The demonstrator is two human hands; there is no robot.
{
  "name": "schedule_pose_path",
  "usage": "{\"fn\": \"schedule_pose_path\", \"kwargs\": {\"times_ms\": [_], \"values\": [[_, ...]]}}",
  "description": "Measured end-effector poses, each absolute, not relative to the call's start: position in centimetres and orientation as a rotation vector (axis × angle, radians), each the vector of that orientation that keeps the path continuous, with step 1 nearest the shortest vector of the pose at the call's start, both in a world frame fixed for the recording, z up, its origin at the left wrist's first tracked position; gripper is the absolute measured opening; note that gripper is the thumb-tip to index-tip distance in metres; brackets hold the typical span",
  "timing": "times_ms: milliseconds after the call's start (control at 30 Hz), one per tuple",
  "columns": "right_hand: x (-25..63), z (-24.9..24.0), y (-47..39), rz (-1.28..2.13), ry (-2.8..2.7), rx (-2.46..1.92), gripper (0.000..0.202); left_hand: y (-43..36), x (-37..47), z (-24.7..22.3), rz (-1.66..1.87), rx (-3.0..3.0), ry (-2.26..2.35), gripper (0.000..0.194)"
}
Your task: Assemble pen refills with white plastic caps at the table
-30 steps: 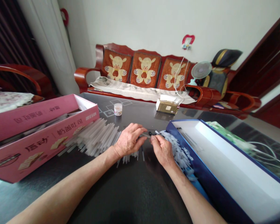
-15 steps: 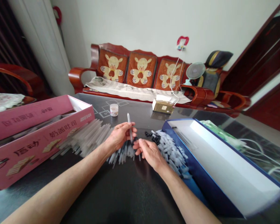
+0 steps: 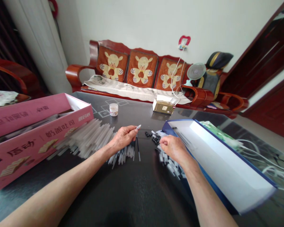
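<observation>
My left hand [image 3: 125, 137] is closed around a pen [image 3: 139, 127]; only its pale pointed tip shows past the thumb. Beneath that hand lies a bunch of thin tubes with dark and pale parts [image 3: 123, 155]. A heap of frosted, translucent pen barrels [image 3: 92, 138] fans out to its left. My right hand [image 3: 174, 147] reaches over a pile of whitish pen caps [image 3: 171, 165], fingers curled together beside small black plugs [image 3: 156, 138]. Whatever may be between those fingertips is hidden.
A pink carton [image 3: 44, 134] stands at the left. On the right, a blue-edged box [image 3: 223, 164] holds a few slim pens [image 3: 183, 138] at its far end. Farther back are a small white jar [image 3: 114, 109] and a tissue box [image 3: 164, 106]. White cables [image 3: 257, 146] lie at right.
My right hand has left the pen's lower end and moved right to the black plugs and caps. In my left hand the pen has tilted from upright, its tip now lower.
</observation>
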State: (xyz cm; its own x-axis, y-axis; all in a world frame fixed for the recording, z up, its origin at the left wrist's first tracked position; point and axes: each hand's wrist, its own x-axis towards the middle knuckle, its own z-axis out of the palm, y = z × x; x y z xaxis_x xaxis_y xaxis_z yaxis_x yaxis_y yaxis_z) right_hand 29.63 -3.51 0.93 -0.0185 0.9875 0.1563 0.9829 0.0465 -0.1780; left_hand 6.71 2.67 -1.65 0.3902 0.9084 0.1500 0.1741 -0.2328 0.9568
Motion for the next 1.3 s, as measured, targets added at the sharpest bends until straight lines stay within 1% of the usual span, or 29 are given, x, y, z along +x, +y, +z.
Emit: {"fn": "schedule_pose_path", "kwargs": {"times_ms": [200, 333, 433, 500, 567, 667, 800, 900, 1033, 1300], "values": [[27.9, 1.0, -3.9, -0.026, -2.160, -2.260, 0.014, 2.6, 6.6, -1.7, 0.907, 1.850, 0.933, 0.040], [27.1, 0.6, -4.0, -0.123, -2.150, -2.351, 0.016, 2.6, 6.6, -1.7, 0.899, 1.885, 0.926, 0.038], [27.1, 0.6, -3.9, -0.189, -2.098, -2.296, 0.016, 2.5, 6.6, -1.7, 0.902, 1.900, 0.922, 0.036], [27.1, 0.7, -3.8, -0.207, -2.019, -2.135, 0.015, 2.4, 6.6, -1.6, 0.876, 1.901, 0.915, 0.035], [26.9, 0.8, -3.5, -0.090, -1.891, -1.902, 0.014, 2.2, 6.6, -1.4, 0.830, 1.905, 0.890, 0.034], [26.0, 0.2, -2.9, 0.329, -1.607, -1.571, 0.018, 1.9, 6.7, -1.2, 0.781, 1.931, 0.856, 0.035], [24.4, -1.3, -2.4, 0.826, -1.129, -1.326, 0.037, 1.8, 6.7, -1.4, 0.769, 1.962, 0.824, 0.036], [23.6, -2.0, -2.4, 1.051, -0.821, -1.186, 0.037, 1.8, 6.7, -1.7, 0.783, 1.958, 0.804, 0.043], [23.3, -2.3, -2.3, 1.176, -0.602, -1.060, 0.032, 1.8, 6.7, -2.0, 0.775, 1.992, 0.809, 0.043], [23.1, -2.6, -2.4, 1.200, -0.663, -0.976, 0.031, 1.6, 6.8, -1.7, 0.765, 2.052, 0.811, 0.040]]}}
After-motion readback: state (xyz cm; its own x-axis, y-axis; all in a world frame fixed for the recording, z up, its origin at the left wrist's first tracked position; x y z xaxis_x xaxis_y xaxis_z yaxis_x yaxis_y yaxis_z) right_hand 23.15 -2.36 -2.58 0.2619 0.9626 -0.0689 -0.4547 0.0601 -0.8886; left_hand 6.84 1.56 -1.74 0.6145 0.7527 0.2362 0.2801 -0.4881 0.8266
